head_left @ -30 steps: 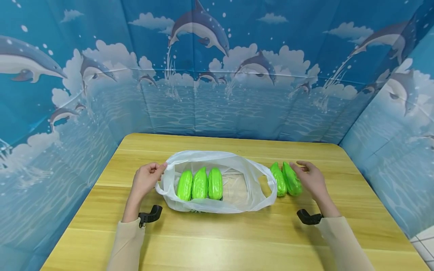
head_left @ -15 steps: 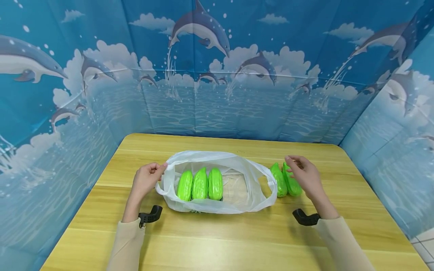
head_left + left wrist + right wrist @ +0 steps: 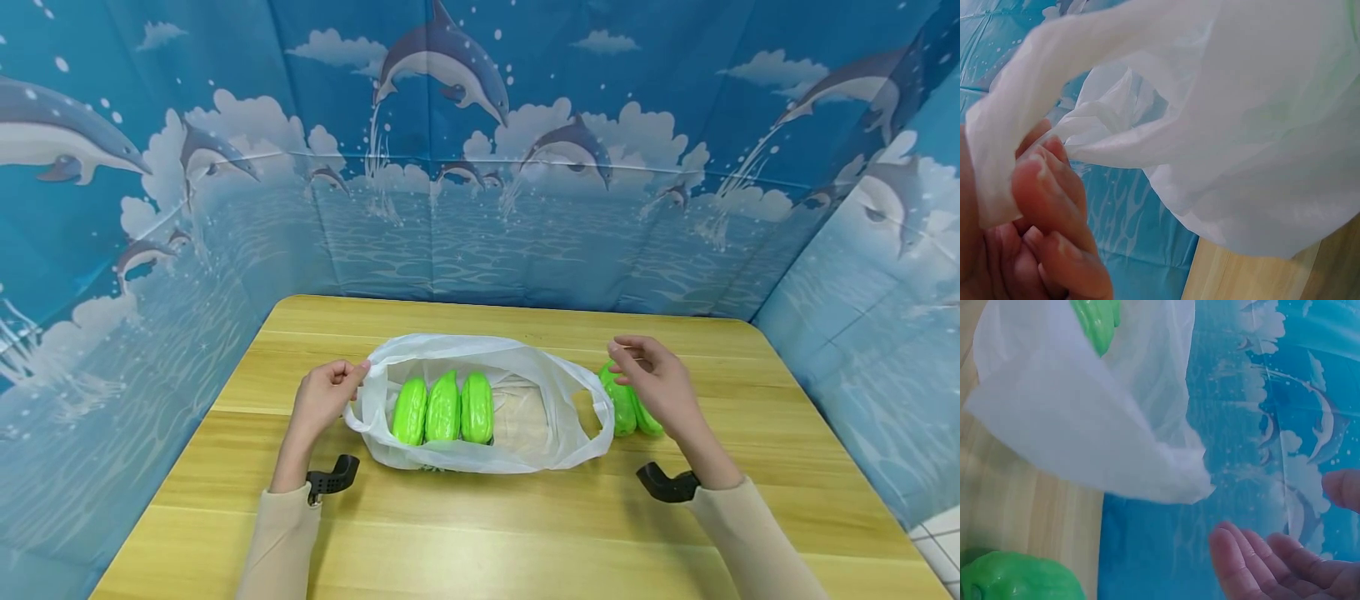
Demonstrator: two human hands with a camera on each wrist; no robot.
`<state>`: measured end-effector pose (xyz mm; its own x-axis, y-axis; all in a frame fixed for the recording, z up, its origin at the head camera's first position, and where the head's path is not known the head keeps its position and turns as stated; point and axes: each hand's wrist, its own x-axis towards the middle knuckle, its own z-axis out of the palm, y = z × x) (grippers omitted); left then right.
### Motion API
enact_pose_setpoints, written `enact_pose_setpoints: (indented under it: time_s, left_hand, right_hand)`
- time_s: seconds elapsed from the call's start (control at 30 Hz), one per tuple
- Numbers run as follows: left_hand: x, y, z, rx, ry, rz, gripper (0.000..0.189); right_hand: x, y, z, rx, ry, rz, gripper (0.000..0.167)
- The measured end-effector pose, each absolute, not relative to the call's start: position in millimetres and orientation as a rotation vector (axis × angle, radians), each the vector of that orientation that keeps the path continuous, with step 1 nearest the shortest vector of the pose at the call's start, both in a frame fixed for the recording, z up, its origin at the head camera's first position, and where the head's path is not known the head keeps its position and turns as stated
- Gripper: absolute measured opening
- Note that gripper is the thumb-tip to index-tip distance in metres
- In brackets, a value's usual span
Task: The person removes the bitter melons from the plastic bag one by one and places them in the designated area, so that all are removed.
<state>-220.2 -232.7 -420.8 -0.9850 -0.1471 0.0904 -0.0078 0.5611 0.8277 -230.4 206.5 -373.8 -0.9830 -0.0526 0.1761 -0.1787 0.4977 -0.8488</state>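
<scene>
A white plastic bag [image 3: 468, 458] stands open on the table, with three bright green bitter melons [image 3: 442, 407] side by side in its left part. My left hand [image 3: 327, 393] pinches the bag's left handle [image 3: 1007, 119] between thumb and fingers, as the left wrist view shows. Two more bitter melons [image 3: 619, 408] lie together just right of the bag's right handle [image 3: 597, 408]. Over their far ends hovers my right hand [image 3: 660, 385], fingers loosely bent and holding nothing. In the right wrist view, one bitter melon [image 3: 1022, 578] shows at lower left, away from the fingers.
The wooden table [image 3: 480, 533] ends in a rounded far edge close to a blue dolphin-print curtain [image 3: 480, 225]. A beige inner surface [image 3: 521, 417] shows inside the bag, right of the melons. Each wrist wears a black camera mount [image 3: 333, 477].
My right hand has moved left, from the right side of the two loose bitter melons to above them, near the bag's right handle. The left hand and the bag have stayed put.
</scene>
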Motion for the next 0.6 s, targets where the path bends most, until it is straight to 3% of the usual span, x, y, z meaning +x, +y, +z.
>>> enact_pose_setpoints:
  time_s: [0.6]
  left_hand:
    - [-221.7, -232.8, -421.1, 0.117, -2.627, -1.406, 0.049]
  right_hand:
    - [-233.8, 187.7, -365.9, 0.292, -2.752, 1.388, 0.056]
